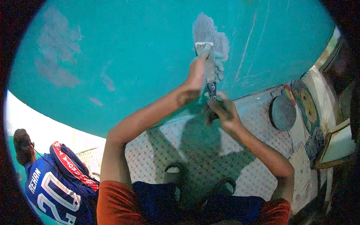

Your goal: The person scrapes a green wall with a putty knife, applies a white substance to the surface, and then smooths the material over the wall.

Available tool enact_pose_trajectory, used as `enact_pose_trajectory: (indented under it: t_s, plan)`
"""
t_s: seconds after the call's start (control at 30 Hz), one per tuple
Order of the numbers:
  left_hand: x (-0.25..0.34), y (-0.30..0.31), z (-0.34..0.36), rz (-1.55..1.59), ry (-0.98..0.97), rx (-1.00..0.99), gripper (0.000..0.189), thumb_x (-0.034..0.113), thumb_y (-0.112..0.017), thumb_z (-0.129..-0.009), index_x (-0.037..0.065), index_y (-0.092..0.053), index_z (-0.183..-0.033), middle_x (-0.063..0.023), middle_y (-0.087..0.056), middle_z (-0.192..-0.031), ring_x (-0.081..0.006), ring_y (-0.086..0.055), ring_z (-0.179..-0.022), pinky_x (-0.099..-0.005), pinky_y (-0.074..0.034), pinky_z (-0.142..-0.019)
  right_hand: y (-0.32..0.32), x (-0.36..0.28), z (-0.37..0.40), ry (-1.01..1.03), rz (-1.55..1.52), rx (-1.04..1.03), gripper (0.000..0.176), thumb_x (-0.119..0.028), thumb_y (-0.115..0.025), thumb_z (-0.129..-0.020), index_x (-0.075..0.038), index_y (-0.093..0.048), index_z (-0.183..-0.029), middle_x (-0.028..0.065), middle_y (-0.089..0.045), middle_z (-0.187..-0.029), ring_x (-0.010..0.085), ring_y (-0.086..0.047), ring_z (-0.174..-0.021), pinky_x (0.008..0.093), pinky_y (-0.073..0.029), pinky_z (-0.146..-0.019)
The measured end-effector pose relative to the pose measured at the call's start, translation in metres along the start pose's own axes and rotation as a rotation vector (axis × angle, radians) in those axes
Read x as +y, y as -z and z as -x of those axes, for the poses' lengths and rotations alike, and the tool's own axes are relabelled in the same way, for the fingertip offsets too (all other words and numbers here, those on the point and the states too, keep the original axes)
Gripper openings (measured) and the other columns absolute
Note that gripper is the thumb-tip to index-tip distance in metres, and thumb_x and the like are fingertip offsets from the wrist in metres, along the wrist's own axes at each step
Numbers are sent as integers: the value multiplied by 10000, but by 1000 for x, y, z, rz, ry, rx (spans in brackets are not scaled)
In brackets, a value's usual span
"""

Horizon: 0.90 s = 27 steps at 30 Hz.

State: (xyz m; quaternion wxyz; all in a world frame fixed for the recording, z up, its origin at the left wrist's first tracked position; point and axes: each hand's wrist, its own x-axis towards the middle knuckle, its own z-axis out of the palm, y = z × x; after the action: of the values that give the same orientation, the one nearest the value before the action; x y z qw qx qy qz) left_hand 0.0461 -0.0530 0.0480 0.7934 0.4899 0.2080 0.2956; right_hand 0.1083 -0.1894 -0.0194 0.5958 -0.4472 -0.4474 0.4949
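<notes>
A putty knife (210,75) with a long metal blade and a dark riveted handle is in front of the teal wall (150,56). White filler lines its wide front edge. My left hand (200,69) is closed round the blade, thumb on the near side and pale-smeared fingers on the other. Lower down, my right hand (225,114) grips the handle end, partly blurred and in shadow. Just beyond the blade edge is a grey-white filler patch (204,28) on the wall.
Larger filler marks (58,41) show on the wall at left; pale scratches run at right. A person in a blue jersey (56,187) is at lower left. A round dark pan (282,113) and a wooden-edged board (337,144) lie right, beside the dotted floor (258,176).
</notes>
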Motion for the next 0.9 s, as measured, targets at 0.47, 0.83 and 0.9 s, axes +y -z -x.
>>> enact_pose_trajectory:
  t_s: [0.47, 0.83, 0.9]
  plan:
    - [14, -31, -4, 153, -130, 91, 481, 478, -333, -898, 35, -519, -911, -58, -527, -621, -178, -473, -453, -286, -355, -393, -7, -30, -6, 363, 341, 367, 370, -51, -541, -834, -57, -391, -1172, 45, -578, -850, 64, -479, -701, 212, -386, -589]
    - [5, -19, 4, 7, -115, 222, 438, 489, -360, -885, 79, -514, -879, -34, -511, -601, -131, -469, -470, -269, -350, -411, -11, -29, -5, 332, 298, 321, 292, -92, -540, -863, -73, -444, -1138, -2, -534, -733, 39, -426, -622, 215, -331, -502]
    - [3, -22, -2, 34, -121, 192, 436, 477, -363, -888, 62, -496, -890, -41, -501, -598, -143, -444, -436, -281, -330, -384, -8, -26, -3, 276, 272, 329, 287, -97, -543, -864, -72, -446, -1133, -5, -534, -720, 39, -420, -612, 217, -330, -499]
